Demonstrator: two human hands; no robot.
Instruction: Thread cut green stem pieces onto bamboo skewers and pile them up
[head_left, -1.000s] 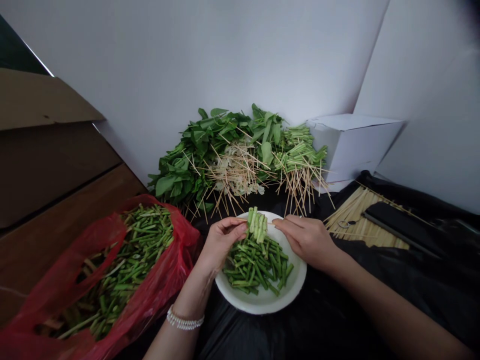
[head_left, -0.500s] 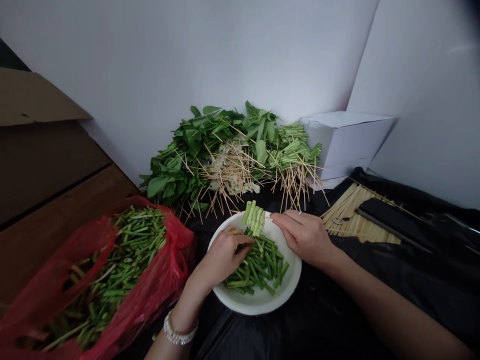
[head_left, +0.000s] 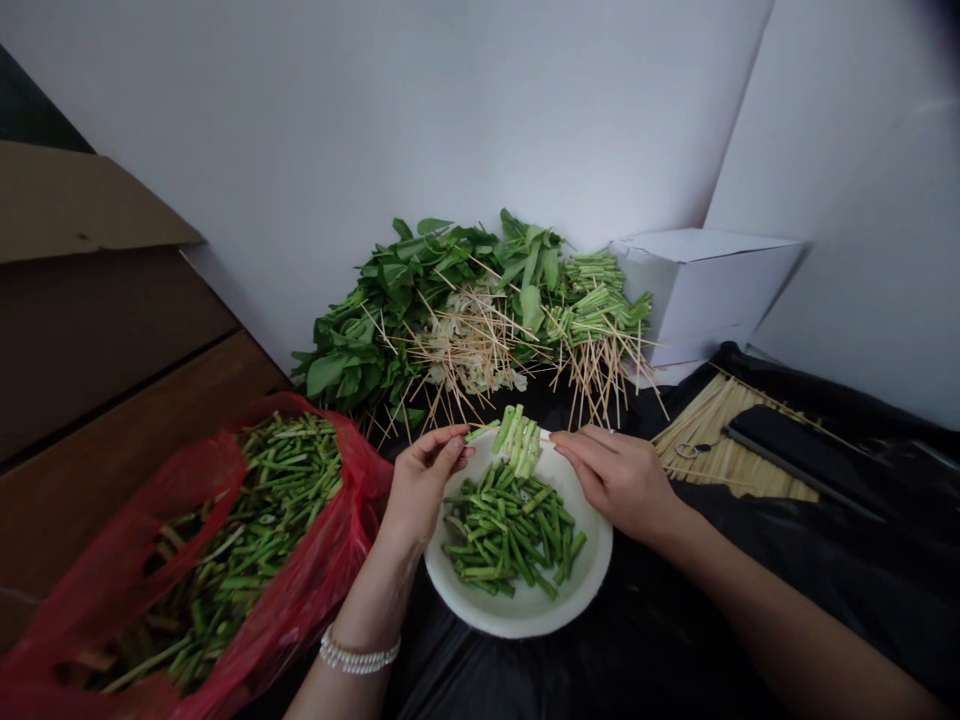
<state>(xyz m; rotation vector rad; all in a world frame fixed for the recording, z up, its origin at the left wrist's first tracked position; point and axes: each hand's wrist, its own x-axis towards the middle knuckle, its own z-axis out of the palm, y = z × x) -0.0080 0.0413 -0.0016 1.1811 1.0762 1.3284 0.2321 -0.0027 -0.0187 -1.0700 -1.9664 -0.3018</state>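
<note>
Left hand (head_left: 426, 478): one stem piece (head_left: 482, 431) is pinched. Right hand (head_left: 626, 478): a skewer (head_left: 545, 437) is gripped, its threaded stems (head_left: 517, 440) held between both hands, bowl (head_left: 517, 628) below. Threading is apparently being done; steady alignment seems called for.

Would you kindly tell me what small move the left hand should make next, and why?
Probably turn the stem piece in line with the row of skewered pieces and push it onto the skewer: the left hand pinches it crosswise beside that row, while the right hand grips the skewer at the opposite side.
</note>
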